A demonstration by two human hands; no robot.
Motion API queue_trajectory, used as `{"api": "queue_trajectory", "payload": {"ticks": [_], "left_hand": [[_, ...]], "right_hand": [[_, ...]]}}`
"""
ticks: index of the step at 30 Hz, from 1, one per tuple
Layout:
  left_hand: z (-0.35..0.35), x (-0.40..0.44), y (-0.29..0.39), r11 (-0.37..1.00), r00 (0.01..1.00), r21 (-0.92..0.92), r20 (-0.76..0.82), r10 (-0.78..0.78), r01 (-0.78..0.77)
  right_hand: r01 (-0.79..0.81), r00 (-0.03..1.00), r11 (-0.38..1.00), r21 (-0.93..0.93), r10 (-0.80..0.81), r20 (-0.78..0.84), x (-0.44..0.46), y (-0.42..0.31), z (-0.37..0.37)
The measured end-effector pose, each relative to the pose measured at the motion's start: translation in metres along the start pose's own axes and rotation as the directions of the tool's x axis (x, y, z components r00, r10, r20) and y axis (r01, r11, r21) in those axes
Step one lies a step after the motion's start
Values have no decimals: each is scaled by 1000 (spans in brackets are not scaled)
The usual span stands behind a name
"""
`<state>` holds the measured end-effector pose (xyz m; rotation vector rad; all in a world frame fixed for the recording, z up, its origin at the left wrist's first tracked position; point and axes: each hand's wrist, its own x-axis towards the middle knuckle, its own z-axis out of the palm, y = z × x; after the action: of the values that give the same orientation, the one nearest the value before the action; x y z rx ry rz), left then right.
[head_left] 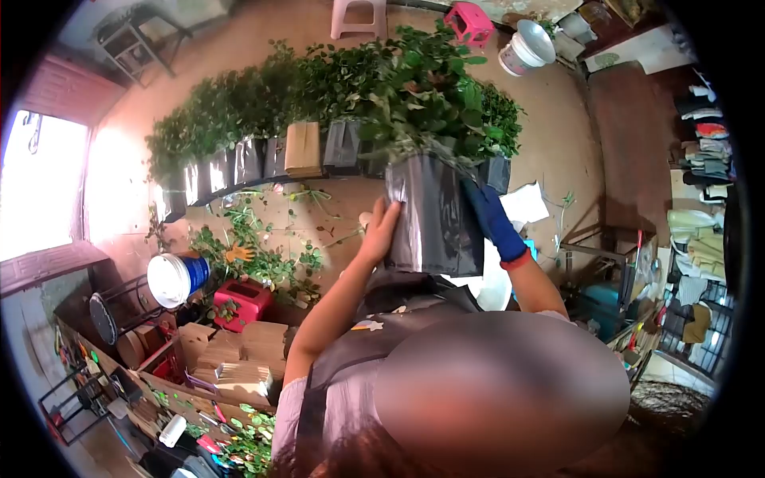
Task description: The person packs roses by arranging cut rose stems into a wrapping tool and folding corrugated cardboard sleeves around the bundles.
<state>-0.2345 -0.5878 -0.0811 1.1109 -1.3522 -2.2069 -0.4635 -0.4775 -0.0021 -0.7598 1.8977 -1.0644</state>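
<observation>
A bundle of leafy green stems in a black plastic wrapper (pixel 426 219) stands upright between my two hands, leaves at the far end. My bare left hand (pixel 382 227) presses on the wrapper's left side, fingers pointing away from me. On the right side, my right hand (pixel 492 217), in a blue glove with a red cuff, grips the wrapper; part of its fingers is hidden. Behind it stands a long row of similar leafy bundles (pixel 263 95), mostly in black wrappers, with one brown paper wrapper (pixel 303 150) among them.
Cut leaves and stems (pixel 247 227) litter the floor at left, with an orange glove (pixel 238 253). Nearby are a white-and-blue bucket (pixel 177 279), a red stool (pixel 241 304) and cardboard pieces (pixel 239 358). Another bucket (pixel 527 48) and a pink stool (pixel 470 24) stand at the back.
</observation>
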Motion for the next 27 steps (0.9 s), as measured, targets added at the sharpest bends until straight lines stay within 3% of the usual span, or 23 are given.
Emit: {"api": "queue_trajectory", "payload": {"ticks": [2,3,4,6,9,10,11,13,14,17,19,21,24,27], "left_hand": [[16,17,4,993,998,115,61,28,-34],[12,39,-41,990,995,106,29,-99,95],[17,45,-49,991,992,71,47,-114,110],[20,50,-55,992,989,22,77,-126,124],[17,62,-62,986,979,-103,171,-111,130],[22,57,-47,954,971,-212,156,-183,213],[22,53,-31,978,982,-165,160,-103,130],[18,45,-18,971,985,-174,92,-148,162],[20,42,-14,995,997,-59,19,-81,82],[8,45,-29,985,990,-109,53,-132,137],[8,52,-36,998,997,-13,36,-62,62],[19,63,-37,994,996,-63,-17,-93,92],[47,95,-38,996,996,45,-40,-77,79],[86,145,-54,974,998,218,21,63,-66]], "right_hand": [[-24,998,998,-54,21,-53,16,14,-10],[-52,994,995,-82,44,-101,14,29,-19],[74,979,978,-196,-109,-172,26,72,-24],[-33,989,989,-146,11,-146,24,63,-24],[-39,981,972,-231,-7,-194,27,73,-16],[-36,979,967,-251,-16,-204,22,55,-12],[-15,971,966,-259,-48,-234,21,55,-6],[-52,984,980,-192,17,-179,23,48,0],[-28,984,989,-143,2,-178,24,47,6],[21,987,999,-46,-28,-159,24,45,7],[61,986,998,11,-59,-157,29,42,4],[80,991,997,6,-79,-107,40,60,-8],[86,990,996,7,-85,-116,65,69,-42],[145,967,985,-94,-161,-198,99,139,-78]]}}
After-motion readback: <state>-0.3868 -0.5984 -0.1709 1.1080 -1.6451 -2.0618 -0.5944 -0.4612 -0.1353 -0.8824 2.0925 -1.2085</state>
